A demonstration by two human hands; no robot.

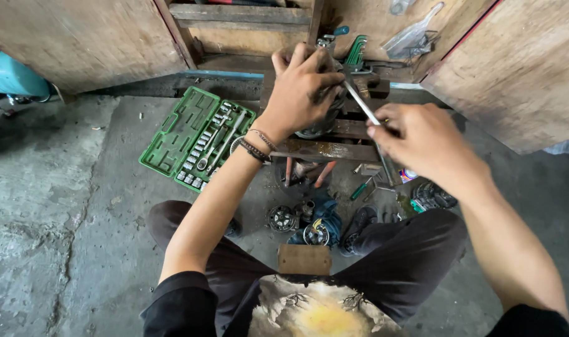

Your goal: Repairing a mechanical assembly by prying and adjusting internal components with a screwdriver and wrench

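Two hands, left hand (303, 87) and right hand (422, 143), one metal rod (361, 103), one green socket case (195, 138), two round metal parts (282, 218) on the floor, one wooden block (304, 259), one blue tank (10, 75), one set of green hex keys (356, 51)

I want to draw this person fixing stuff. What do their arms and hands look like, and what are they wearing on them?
Both arms are bare up to short black sleeves. The left hand has dark grease smudges, and its wrist wears dark beaded bracelets. The right hand wears no gloves or bracelets.
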